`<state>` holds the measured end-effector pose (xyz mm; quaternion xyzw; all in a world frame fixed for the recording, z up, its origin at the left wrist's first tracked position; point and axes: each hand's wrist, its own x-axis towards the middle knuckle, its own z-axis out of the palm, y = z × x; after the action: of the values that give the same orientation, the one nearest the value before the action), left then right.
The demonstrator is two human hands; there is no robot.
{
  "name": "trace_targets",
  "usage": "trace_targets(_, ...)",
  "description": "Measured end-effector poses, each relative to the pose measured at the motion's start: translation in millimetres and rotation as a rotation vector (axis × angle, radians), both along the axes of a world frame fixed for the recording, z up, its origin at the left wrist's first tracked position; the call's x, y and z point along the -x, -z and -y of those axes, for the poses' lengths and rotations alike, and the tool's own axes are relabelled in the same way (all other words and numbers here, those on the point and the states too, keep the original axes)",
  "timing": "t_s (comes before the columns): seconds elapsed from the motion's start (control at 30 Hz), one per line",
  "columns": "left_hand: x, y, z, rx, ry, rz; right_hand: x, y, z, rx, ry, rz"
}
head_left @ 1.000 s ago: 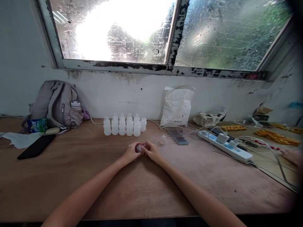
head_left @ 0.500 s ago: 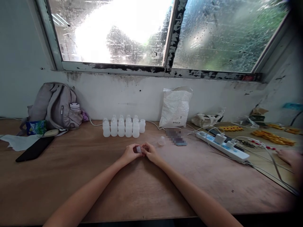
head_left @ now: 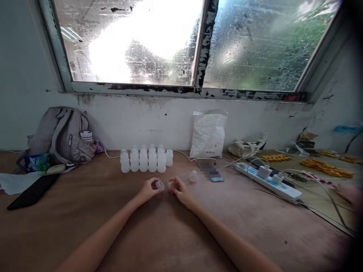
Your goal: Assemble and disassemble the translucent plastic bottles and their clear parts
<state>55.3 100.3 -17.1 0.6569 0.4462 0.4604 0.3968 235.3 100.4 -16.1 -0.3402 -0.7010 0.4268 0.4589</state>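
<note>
My left hand (head_left: pixel 149 189) grips a clear round plastic ring (head_left: pixel 159 184) between thumb and fingers, just above the brown table (head_left: pixel 127 234). Close on its right, my right hand (head_left: pixel 179 189) pinches a small clear plastic piece (head_left: pixel 170 183); its exact shape is hard to make out. The two hands are apart by a narrow gap. A small translucent cap (head_left: pixel 193 176) rests on the table right of my right hand. Behind my hands, several frosted white bottles (head_left: pixel 143 160) stand upright in a close group.
A white power strip (head_left: pixel 269 181) with plugs and cables lies at right, near another person's hand (head_left: pixel 344 190) and yellow pieces (head_left: pixel 326 168). A white bag (head_left: pixel 208 134) leans on the wall. Left are a backpack (head_left: pixel 61 134) and a black phone (head_left: pixel 34 192).
My hands have moved apart, and the clear pieces they hold are now separate. The whole view has shifted slightly, with the bottles and window lower in the picture.
</note>
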Motion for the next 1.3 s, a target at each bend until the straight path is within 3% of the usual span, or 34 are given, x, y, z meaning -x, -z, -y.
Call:
trace_targets(0.1, 24, 0.3, -3, -0.027, -0.023, -0.044, 0, 2.8, -2, -0.023, 0.050, 0.033)
trace_targets(0.27, 82, -2.8, -1, -0.171, -0.137, -0.218, 5, 3.0, -14, -0.159, 0.186, 0.240)
trace_targets(0.43, 121, -5.8, 0, -0.226, -0.274, -0.430, 27, -1.2, -33, -0.293, 0.198, 0.408)
trace_targets(0.63, 129, -5.5, 0, -0.137, -0.283, -0.413, 41, 0.6, -39, -0.310, 0.178, 0.500)
trace_targets(0.9, 134, 0.0, -3, -0.164, -0.271, -0.445, 39, 0.9, -40, -0.324, 0.166, 0.513)
trace_targets(1.1, 136, -4.7, 0, -0.198, -0.304, -0.539, 40, -0.6, -35, -0.361, 0.141, 0.503)
trace_targets(1.2, 142, -5.8, 0, -0.218, -0.294, -0.583, 37, -9.6, -34, -0.439, 0.155, 0.422)
trace_targets(1.3, 148, -3.8, -2, -0.228, -0.298, -0.622, 32, -35.8, -42, -0.524, 0.241, 0.344)
